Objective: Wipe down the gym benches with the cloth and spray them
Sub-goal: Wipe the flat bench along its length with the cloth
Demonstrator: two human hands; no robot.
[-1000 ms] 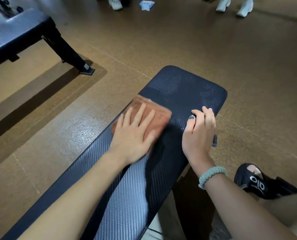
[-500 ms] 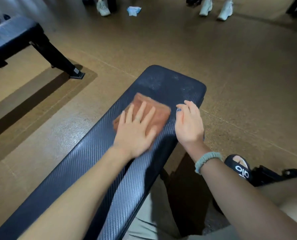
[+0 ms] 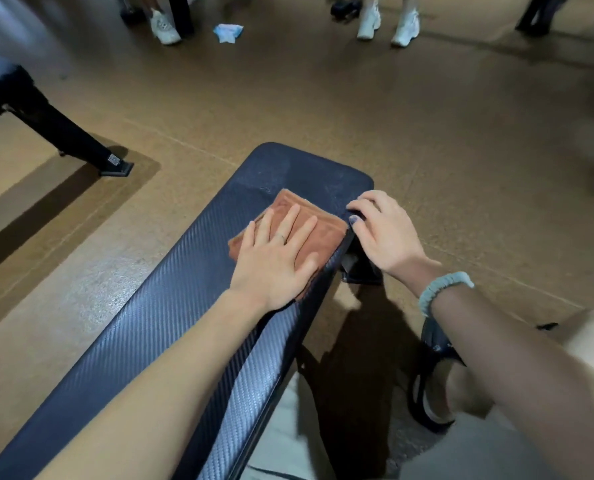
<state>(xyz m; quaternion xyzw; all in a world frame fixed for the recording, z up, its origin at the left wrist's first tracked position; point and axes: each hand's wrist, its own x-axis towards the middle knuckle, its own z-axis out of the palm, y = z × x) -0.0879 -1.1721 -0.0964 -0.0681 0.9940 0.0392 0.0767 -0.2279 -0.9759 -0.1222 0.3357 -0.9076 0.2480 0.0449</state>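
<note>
Two bare forearms are seen reaching forward from the bottom edge over a long black padded bench [image 3: 171, 334]. The bench's long axis is laid from the lower left, nearest the viewer, up toward the centre, where its rounded far end points away and slightly right. Its cover is ribbed with a woven pattern that catches the light.

Near that far end, a folded rust-brown cloth [image 3: 323, 226] is lain flat on the pad, close to the right edge. The left hand [image 3: 278, 258] is pressed on top of it, palm down, fingers straight and slightly spread, a thin ring seen on one finger. Just beside it, the right hand [image 3: 385, 233] is curled over the bench's right edge, its fingers bent round the edge; the fingertips are partly hidden. A pale green scrunchie [image 3: 442, 289] is worn on the right wrist.

Below the right arm, a black sandal [image 3: 430, 382] is seen on the floor [image 3: 461, 140], which is brown and speckled like cork.

Farther off, at the left, the black leg of a second bench [image 3: 46, 126] is planted. At the top edge, white trainers [image 3: 387, 24] and a crumpled blue cloth [image 3: 228, 32] are visible.
</note>
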